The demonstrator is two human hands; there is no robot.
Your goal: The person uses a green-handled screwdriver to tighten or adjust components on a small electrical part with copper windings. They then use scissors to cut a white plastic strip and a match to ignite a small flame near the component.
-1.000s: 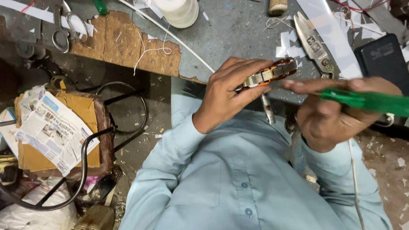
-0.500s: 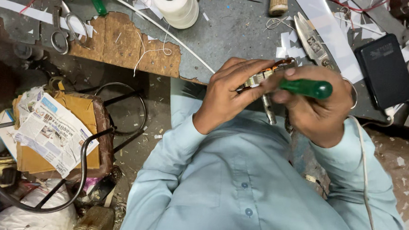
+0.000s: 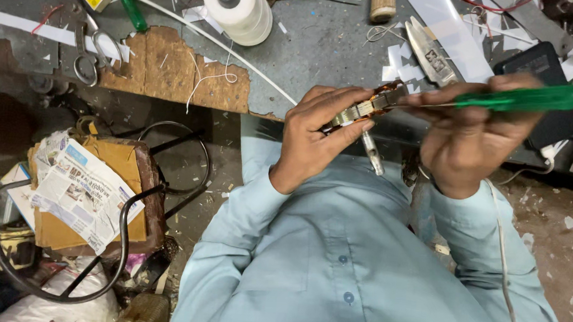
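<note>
My left hand grips a small metal and brown part in front of my chest, with a thin metal piece hanging below it. My right hand holds a green-handled screwdriver level, its thin shaft pointing left into the end of the part. Both sleeves are light blue. The grey worktable lies just beyond my hands.
On the table stand a white thread spool, scissors, metal shears, a black box and paper scraps. A stool with newspaper sits at lower left on the cluttered floor.
My right hand has swung the screwdriver back out to the right, so its green handle again sticks out level beyond my fingers. The left hand holds the part in the same spot.
</note>
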